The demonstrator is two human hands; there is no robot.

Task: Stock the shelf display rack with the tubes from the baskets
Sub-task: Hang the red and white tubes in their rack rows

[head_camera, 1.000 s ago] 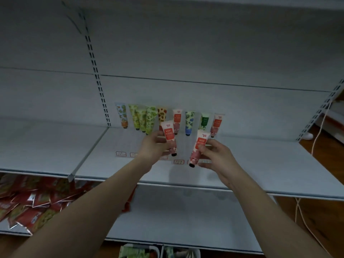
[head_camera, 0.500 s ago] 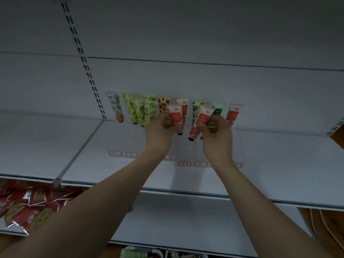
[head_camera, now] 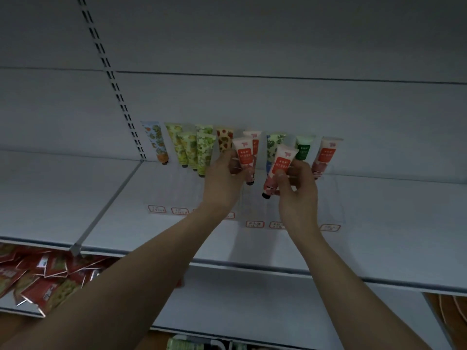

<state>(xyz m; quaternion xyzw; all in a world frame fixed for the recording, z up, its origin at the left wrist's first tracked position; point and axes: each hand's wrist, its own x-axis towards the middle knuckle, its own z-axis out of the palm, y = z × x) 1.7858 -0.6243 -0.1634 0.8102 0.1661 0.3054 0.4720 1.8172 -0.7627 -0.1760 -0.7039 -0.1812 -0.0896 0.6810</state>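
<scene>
A clear display rack point(head_camera: 336, 198) stands on the white shelf point(head_camera: 391, 236) against the back wall, with several tubes upright in its slots: patterned green tubes point(head_camera: 192, 150), an orange-spotted tube point(head_camera: 224, 141), a green tube point(head_camera: 303, 149) and a red-label tube point(head_camera: 326, 156). My left hand point(head_camera: 222, 183) pinches a red-and-white tube point(head_camera: 243, 154) right in front of another red-label tube in the rack. My right hand point(head_camera: 298, 190) pinches a second red-and-white tube point(head_camera: 279, 165), tilted, cap down, just before the rack's middle slots.
Red snack packets point(head_camera: 38, 276) fill the lower shelf at the left. A slotted upright point(head_camera: 113, 79) runs up the back wall. The tops of baskets point(head_camera: 199, 346) with more tubes show at the bottom edge. Small price labels point(head_camera: 255, 224) line the rack's front.
Both hands have carried their tubes up and back from above the shelf's front to the rack. The left tube now sits close to the row; the right tube hangs tilted before it.
</scene>
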